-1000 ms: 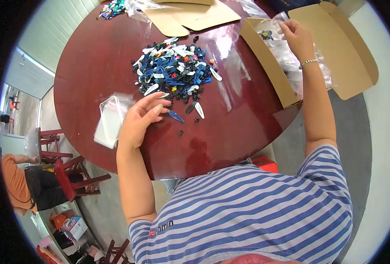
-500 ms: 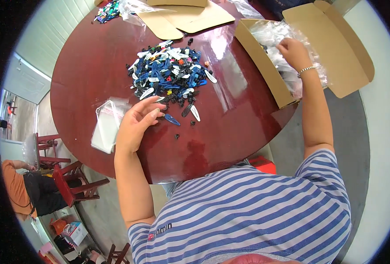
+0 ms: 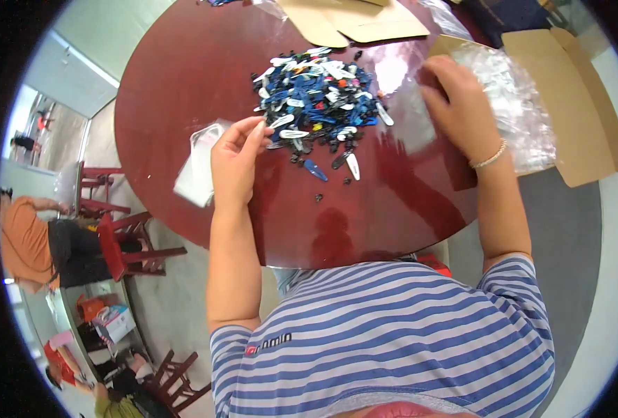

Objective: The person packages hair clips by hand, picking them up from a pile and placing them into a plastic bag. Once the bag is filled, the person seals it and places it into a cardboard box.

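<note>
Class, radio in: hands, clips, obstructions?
Left hand at edge of clip pile, grip unclear. Blue clip nearby. Right hand open, partly hiding cardboard box.

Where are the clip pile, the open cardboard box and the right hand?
Clip pile [image 3: 319, 97]: head view, its middle.
Cardboard box [image 3: 568, 115]: head view, its open lid.
Right hand [image 3: 463, 108]: head view, its back.

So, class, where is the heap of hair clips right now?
In the head view, the heap of hair clips lies on the dark red table, in the upper middle of the picture, between the left hand and the right hand.
</note>
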Available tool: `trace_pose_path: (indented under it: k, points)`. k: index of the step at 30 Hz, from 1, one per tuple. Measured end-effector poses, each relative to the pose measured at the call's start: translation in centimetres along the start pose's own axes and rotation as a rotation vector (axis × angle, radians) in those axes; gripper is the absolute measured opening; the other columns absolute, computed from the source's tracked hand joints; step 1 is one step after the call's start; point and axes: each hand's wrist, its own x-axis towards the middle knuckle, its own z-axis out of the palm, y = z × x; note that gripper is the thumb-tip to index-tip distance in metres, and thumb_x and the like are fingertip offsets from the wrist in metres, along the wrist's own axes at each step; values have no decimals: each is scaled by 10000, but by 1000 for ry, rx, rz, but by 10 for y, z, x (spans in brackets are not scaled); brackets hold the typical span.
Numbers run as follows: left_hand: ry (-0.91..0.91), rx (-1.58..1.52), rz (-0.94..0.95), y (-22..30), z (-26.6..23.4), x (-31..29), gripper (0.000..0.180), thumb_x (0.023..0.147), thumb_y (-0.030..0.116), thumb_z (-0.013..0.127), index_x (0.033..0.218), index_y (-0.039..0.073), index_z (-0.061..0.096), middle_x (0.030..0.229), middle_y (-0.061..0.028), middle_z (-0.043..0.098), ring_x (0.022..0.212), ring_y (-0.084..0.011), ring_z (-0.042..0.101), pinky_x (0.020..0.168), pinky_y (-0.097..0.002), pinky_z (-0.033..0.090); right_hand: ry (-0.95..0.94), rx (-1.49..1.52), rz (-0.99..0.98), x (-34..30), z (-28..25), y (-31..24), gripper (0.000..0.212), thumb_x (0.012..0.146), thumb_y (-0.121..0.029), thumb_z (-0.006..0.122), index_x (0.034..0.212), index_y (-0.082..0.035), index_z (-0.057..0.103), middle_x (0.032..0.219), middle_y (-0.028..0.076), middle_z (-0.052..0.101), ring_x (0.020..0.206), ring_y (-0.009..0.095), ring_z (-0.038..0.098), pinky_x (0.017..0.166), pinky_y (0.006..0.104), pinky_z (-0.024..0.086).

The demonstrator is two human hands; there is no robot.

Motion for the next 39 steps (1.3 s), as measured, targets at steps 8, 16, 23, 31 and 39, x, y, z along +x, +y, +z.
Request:
trace_pose_path:
  k: [8,16,23,31,39]
  points:
    - [335,-358,224,11,-13,7,136,933,61,599,1041,-5,650,899,-77,687,777,-100,612,696,-202,484,-464,498,-537,-9,99,-139,377,784,-187,695,1127,-49,620,1271,113,548,1197,305,515,1012,418,418]
    - [516,-16,152,4,-60,-8,256,868,96,670,1088,-27,624,1123,-149,630,1062,-247,593,891,-342,481,-300,183,-656,28,176,-181,329,791,-191,627,1059,-2,620,1156,98,577,1100,235,529,928,362,409]
    - [428,1193,427,-34,-79,-48,458,710,250,756,1061,-18,633,1210,-229,547,1129,-412,498,966,-480,415,-353,207,-702,48,193,-190,221,801,-120,541,968,-11,637,1105,111,586,1089,255,535,924,399,420]
    - [483,1012,286,-16,-64,-58,468,714,261,742,1065,-32,643,1208,-232,575,1072,-401,570,928,-443,470,-279,360,-801,62,203,-177,180,847,-82,482,984,-24,584,994,152,626,960,325,595,860,418,458]
    - [679,728,287,-33,-69,-57,559,737,313,734,1120,-78,621,1311,-253,523,1154,-389,541,990,-433,441,-142,401,-898,63,199,-190,176,825,-61,560,981,-24,634,905,116,560,892,315,552,807,418,461]
